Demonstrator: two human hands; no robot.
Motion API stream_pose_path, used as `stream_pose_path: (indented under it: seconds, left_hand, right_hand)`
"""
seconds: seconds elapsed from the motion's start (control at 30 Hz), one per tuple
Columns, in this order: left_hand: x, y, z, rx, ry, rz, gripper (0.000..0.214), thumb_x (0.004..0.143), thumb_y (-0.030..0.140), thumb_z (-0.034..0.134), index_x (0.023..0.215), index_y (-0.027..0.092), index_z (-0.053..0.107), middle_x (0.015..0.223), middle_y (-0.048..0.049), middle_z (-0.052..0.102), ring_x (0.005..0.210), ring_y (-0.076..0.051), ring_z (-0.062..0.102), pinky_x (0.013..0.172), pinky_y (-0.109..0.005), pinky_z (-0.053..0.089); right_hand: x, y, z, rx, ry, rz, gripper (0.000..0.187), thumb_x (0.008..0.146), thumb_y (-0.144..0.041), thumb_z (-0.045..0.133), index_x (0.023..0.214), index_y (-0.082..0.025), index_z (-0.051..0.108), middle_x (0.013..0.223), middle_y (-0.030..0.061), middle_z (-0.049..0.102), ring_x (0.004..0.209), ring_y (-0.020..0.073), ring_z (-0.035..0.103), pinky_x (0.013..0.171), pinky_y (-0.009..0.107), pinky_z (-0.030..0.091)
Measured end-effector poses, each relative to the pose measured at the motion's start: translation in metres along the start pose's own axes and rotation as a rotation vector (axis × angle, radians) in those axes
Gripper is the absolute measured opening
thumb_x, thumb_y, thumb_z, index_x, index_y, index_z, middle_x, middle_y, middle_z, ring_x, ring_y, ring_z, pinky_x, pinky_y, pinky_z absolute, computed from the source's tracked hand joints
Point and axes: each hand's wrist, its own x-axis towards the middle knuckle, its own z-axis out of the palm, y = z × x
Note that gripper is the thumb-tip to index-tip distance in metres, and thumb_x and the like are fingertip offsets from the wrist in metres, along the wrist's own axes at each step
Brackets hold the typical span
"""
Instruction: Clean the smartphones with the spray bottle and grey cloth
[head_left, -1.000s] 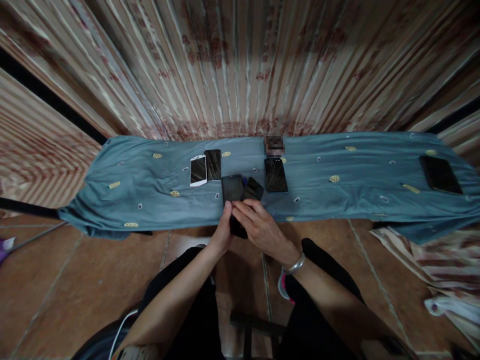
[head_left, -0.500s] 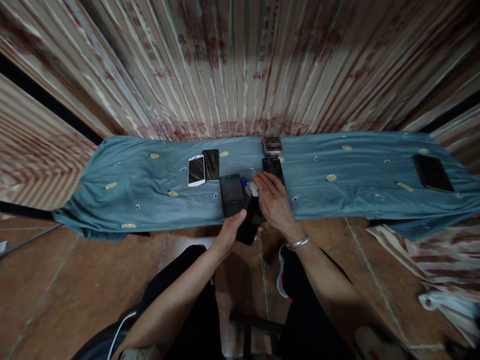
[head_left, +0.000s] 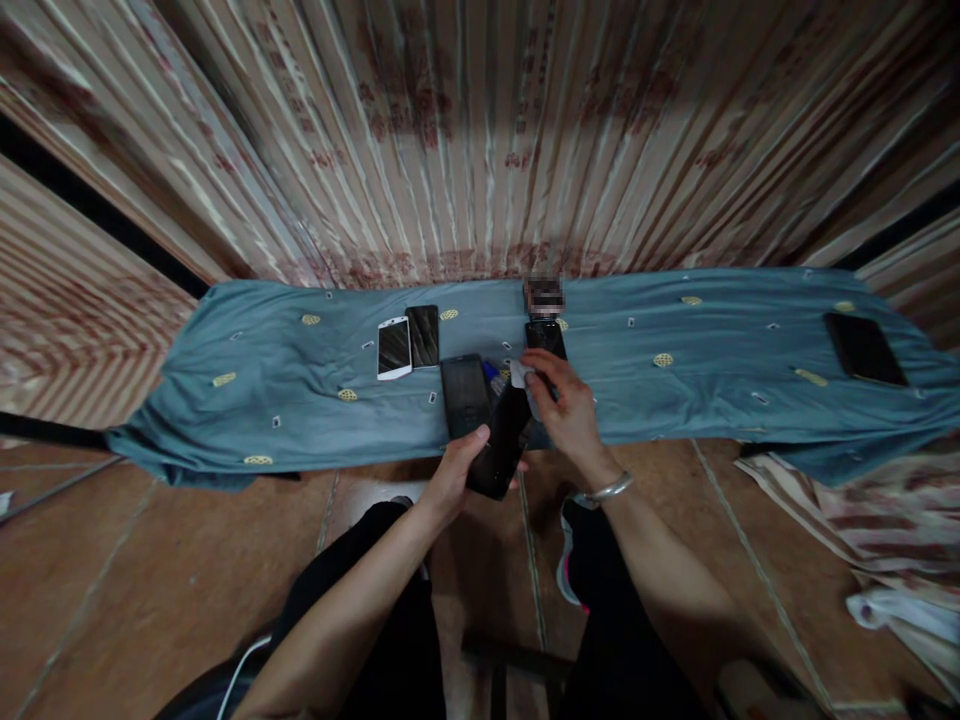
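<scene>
My left hand (head_left: 459,466) is wrapped round a black phone (head_left: 498,452), which it holds tilted in front of the bench edge. At the phone's upper end, my right hand (head_left: 562,405) pinches a small white wipe (head_left: 520,374); I cannot tell whether it is cloth or paper. Behind the held phone lies a larger dark phone (head_left: 463,390), partly covered by it. A small blue item (head_left: 491,370) shows between the two. Just beyond my right hand is another black phone (head_left: 544,338), its lower part hidden by the fingers.
A blue patterned cloth (head_left: 315,420) covers the long bench. On its left lie a white phone (head_left: 394,348) and a black phone (head_left: 423,334) side by side. A dark tablet-like device (head_left: 865,348) lies far right. A blurred-out object (head_left: 544,297) sits at the back, before a striped curtain (head_left: 465,140).
My right hand has shifted slightly right and its fingers have curled from flatter to a pinch, with the white wipe now at the phone's top edge. My left hand keeps its hold.
</scene>
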Motion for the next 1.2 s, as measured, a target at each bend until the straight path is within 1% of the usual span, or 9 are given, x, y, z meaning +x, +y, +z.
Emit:
stream_pose_path:
  seconds: [0.13,0.37,0.5,0.63,0.77,0.9,1.0,1.1,1.2]
  left_hand:
    - [-0.003,0.005,-0.003,-0.086,-0.018,-0.004,0.052,0.077,0.057,0.068,0.097,0.008,0.073,0.095,-0.0153,0.076,0.076,-0.028,0.074,0.059,-0.035,0.059]
    - [-0.008,0.009,-0.009,-0.161,-0.025,-0.008,0.046,0.087,0.047,0.058,0.107,0.007,0.069,0.102,-0.0181,0.076,0.078,-0.028,0.075,0.061,-0.035,0.060]
    - [-0.008,0.011,-0.009,-0.200,-0.028,0.001,0.044,0.093,0.043,0.050,0.109,0.007,0.068,0.104,-0.0189,0.075,0.082,-0.029,0.075,0.063,-0.035,0.060]
    - [-0.009,0.016,-0.006,-0.267,-0.013,0.022,0.046,0.097,0.041,0.040,0.106,0.007,0.069,0.102,-0.0176,0.076,0.085,-0.029,0.075,0.067,-0.036,0.060]
    - [-0.010,0.018,0.000,-0.328,0.015,0.034,0.047,0.098,0.041,0.037,0.105,0.008,0.069,0.100,-0.0157,0.076,0.088,-0.029,0.074,0.070,-0.037,0.060]
    - [-0.012,0.019,0.006,-0.400,0.064,0.065,0.042,0.098,0.039,0.039,0.107,0.012,0.069,0.100,-0.0122,0.076,0.096,-0.028,0.073,0.083,-0.042,0.058]
    - [-0.015,0.021,0.007,-0.456,0.123,0.100,0.035,0.098,0.036,0.042,0.106,0.014,0.069,0.095,-0.0082,0.077,0.093,-0.023,0.072,0.091,-0.045,0.056]
    - [-0.017,0.025,0.005,-0.488,0.155,0.145,0.034,0.098,0.034,0.042,0.099,0.014,0.071,0.085,-0.0056,0.076,0.084,-0.019,0.072,0.093,-0.041,0.055]
    - [-0.015,0.030,0.002,-0.510,0.194,0.213,0.033,0.096,0.031,0.045,0.093,0.014,0.072,0.081,-0.0052,0.076,0.082,-0.017,0.071,0.091,-0.032,0.054]
  right_hand:
    - [0.001,0.000,0.001,-0.059,-0.054,-0.017,0.030,0.098,-0.035,0.046,0.112,-0.023,0.070,0.108,0.0082,0.073,0.105,0.0231,0.066,0.094,0.039,0.051]
    - [-0.002,0.003,0.007,0.030,-0.092,0.164,0.036,0.096,-0.042,0.045,0.108,-0.021,0.071,0.096,0.0065,0.075,0.087,0.0228,0.069,0.078,0.033,0.051]
    - [0.001,-0.001,0.010,0.103,-0.001,0.241,0.038,0.094,-0.046,0.045,0.093,-0.019,0.072,0.077,0.0018,0.070,0.072,0.0188,0.063,0.067,0.028,0.045]
    - [0.003,-0.009,0.016,0.165,0.050,0.319,0.044,0.090,-0.053,0.045,0.071,-0.019,0.063,0.059,-0.0023,0.054,0.058,0.0142,0.049,0.056,0.026,0.036]
    - [0.005,-0.019,0.022,0.205,0.045,0.357,0.048,0.089,-0.061,0.040,0.066,-0.021,0.055,0.057,-0.0032,0.049,0.055,0.0136,0.046,0.054,0.027,0.032]
    - [0.008,-0.028,0.025,0.183,0.008,0.339,0.049,0.088,-0.065,0.039,0.066,-0.023,0.052,0.054,-0.0038,0.045,0.054,0.0143,0.043,0.053,0.027,0.030]
    - [0.007,-0.036,0.029,0.173,-0.021,0.336,0.052,0.088,-0.068,0.035,0.065,-0.023,0.049,0.055,-0.0034,0.045,0.055,0.0146,0.044,0.053,0.027,0.031]
    - [0.003,-0.044,0.035,0.141,-0.042,0.312,0.054,0.089,-0.069,0.034,0.063,-0.023,0.047,0.055,-0.0027,0.047,0.055,0.0147,0.045,0.054,0.027,0.031]
    - [-0.001,-0.051,0.040,0.122,-0.070,0.277,0.053,0.090,-0.066,0.034,0.062,-0.023,0.047,0.055,-0.0020,0.048,0.055,0.0152,0.046,0.053,0.028,0.032]
